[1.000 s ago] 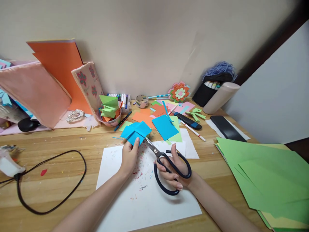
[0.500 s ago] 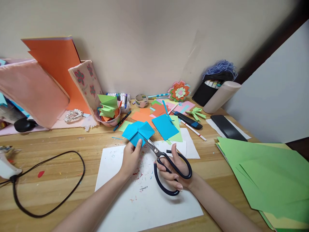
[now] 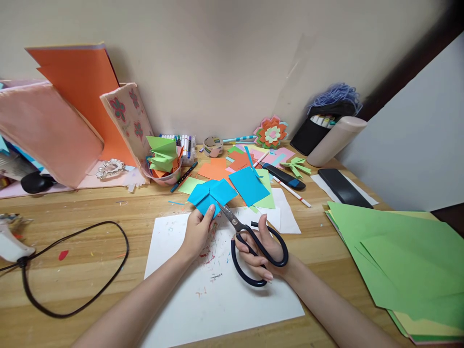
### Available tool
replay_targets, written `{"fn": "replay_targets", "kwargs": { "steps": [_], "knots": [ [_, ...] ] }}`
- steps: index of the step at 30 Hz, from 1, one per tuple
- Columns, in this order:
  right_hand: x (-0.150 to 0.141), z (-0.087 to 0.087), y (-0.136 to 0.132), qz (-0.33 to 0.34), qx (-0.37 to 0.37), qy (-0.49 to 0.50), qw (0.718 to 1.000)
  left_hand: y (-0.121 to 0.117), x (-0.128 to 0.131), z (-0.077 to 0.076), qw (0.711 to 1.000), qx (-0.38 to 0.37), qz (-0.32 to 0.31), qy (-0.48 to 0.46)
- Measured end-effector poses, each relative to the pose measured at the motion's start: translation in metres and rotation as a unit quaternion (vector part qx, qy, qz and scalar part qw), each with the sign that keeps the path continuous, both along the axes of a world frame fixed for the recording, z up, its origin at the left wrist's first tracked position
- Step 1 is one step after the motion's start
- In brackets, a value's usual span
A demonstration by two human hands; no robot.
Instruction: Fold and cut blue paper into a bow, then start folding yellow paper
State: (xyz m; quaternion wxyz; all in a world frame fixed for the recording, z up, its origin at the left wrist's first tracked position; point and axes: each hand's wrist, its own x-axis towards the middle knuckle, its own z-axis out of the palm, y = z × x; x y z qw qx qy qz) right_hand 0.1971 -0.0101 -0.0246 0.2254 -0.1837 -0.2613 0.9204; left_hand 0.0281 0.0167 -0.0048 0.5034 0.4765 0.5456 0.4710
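Note:
My left hand (image 3: 197, 232) pinches the near edge of a folded blue paper (image 3: 212, 193), thumb on top. The paper has a slit near its middle and its flaps spread to both sides. In my right hand (image 3: 259, 249) is a pair of scissors (image 3: 235, 223) with black looped handles; thumb and fingers pass through the loops. The blade tips touch or overlap the paper's near right edge, and how deep they reach is hard to see. Under both hands lies a white sheet (image 3: 246, 304) with paint marks. A second blue paper square (image 3: 250, 186) rests just beyond the scissors.
Green paper sheets (image 3: 409, 261) are stacked at the right. Behind are a utility knife (image 3: 284, 176), a phone (image 3: 344, 188), a layered paper flower (image 3: 271, 133) and a tub of scraps (image 3: 163, 166). A black cable (image 3: 125, 237) loops at the left.
The view has shifted slightly. The blue paper has turned a little and its right flap sits farther right. Both hands keep their holds, and the scissors stay at the paper's near edge.

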Motion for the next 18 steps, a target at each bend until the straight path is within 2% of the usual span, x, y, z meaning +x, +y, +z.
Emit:
{"fn": "replay_targets", "kwargs": {
  "steps": [18],
  "knots": [
    [0.0045, 0.0008, 0.0021, 0.01, 0.029, -0.014, 0.999, -0.0006, -0.0001, 0.0014, 1.0, 0.009, -0.001, -0.005]
  ]
}}
